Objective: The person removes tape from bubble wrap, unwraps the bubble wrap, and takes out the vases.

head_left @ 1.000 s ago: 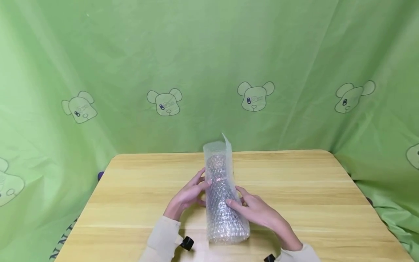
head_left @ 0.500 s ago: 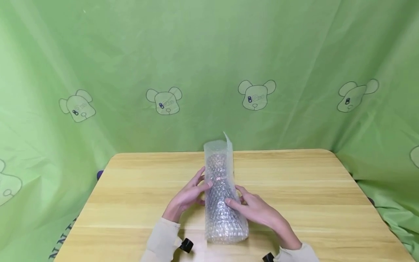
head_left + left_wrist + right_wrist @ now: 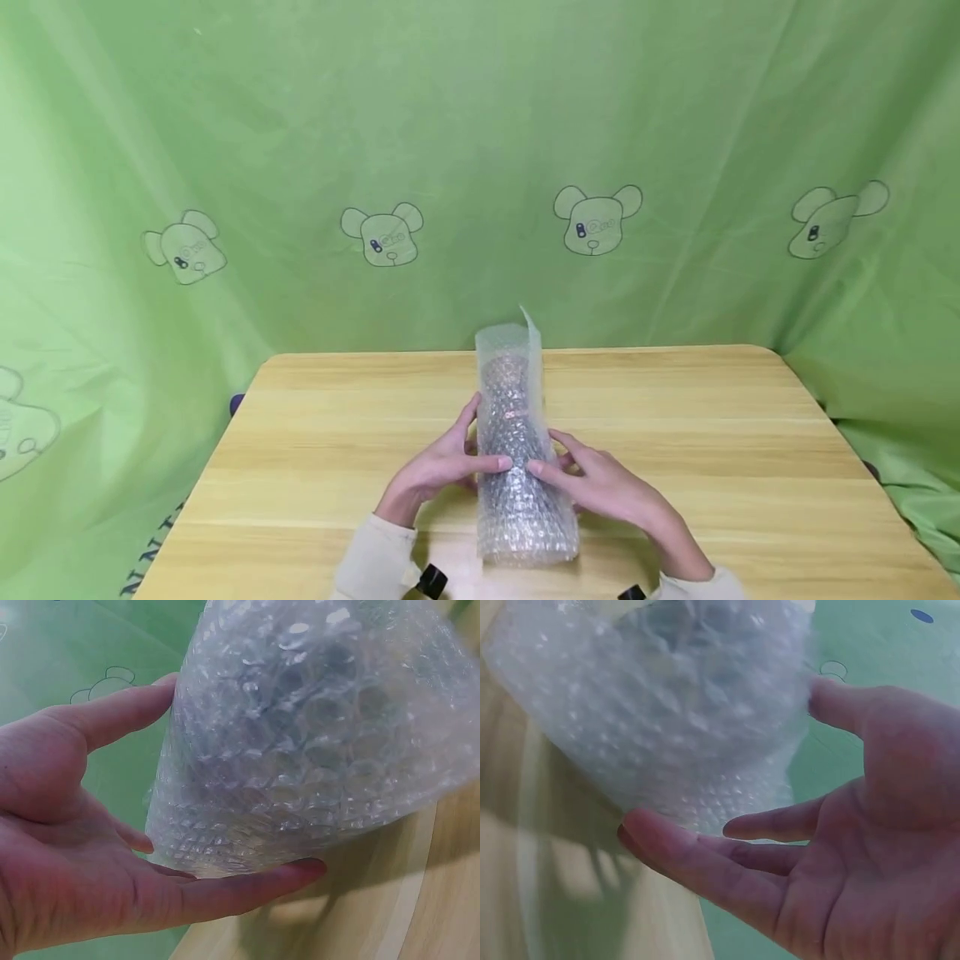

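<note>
A tall roll of clear bubble wrap (image 3: 517, 500) stands on the table, wrapped round a darker, bottle-like shape that cannot be made out clearly. Its upper end is loose, with one edge sticking up as a pointed flap. My left hand (image 3: 442, 462) holds the roll from the left, thumb across its front, other fingers along its side and behind. From the right, my right hand (image 3: 600, 483) holds it too, its thumb on the front close to the left thumb. Both wrist views show thumb and fingers around the wrap (image 3: 300, 750), with the lower fingers reaching under it.
The light wooden table (image 3: 712, 433) extends to both sides of the roll. A green curtain (image 3: 480, 125) printed with bear heads hangs behind and around it. Small black wrist devices (image 3: 432, 582) sit by the cream sleeves (image 3: 375, 558).
My left thumb has moved down and right, further across the front of the bubble wrap. My right hand keeps its hold, and the whole view has shifted slightly.
</note>
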Motion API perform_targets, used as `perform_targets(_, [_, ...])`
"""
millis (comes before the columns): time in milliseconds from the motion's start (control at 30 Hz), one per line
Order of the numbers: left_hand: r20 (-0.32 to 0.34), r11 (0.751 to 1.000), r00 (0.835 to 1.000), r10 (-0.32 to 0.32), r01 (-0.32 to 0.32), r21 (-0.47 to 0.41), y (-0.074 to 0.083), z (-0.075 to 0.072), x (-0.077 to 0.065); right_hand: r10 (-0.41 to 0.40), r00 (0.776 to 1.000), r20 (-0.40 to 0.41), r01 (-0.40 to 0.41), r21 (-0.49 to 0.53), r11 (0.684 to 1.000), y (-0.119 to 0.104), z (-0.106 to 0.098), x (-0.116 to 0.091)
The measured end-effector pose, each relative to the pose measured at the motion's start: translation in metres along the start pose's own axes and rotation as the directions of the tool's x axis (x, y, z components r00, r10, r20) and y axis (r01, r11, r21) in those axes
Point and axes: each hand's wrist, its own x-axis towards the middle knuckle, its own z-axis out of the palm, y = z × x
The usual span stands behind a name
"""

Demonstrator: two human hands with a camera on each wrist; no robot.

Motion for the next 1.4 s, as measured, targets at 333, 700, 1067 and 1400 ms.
perform_targets(333, [0.025,1.0,1.0,0.001,0.0,-0.016,-0.002,0.0,0.001,-0.202,0.957,-0.206,0.158,-0.211,0.965,-0.007,-0.021,0.011])
perform_targets(700, [0.018,1.0,1.0,0.002,-0.002,0.007,-0.002,0.001,0.0,-0.499,0.846,-0.186,0.395,-0.41,0.822,-0.022,-0.022,0.04])
perform_targets(1067, [0.016,0.999,1.0,0.011,-0.011,0.031,-0.002,0.001,-0.001,-0.598,0.798,-0.073,0.465,-0.557,0.688,-0.048,-0.016,0.058])
perform_targets(1400, [0.017,0.999,1.0,0.009,-0.01,0.036,-0.002,0.002,0.001,-0.526,0.845,0.094,0.471,-0.597,0.65,-0.057,-0.013,0.07])
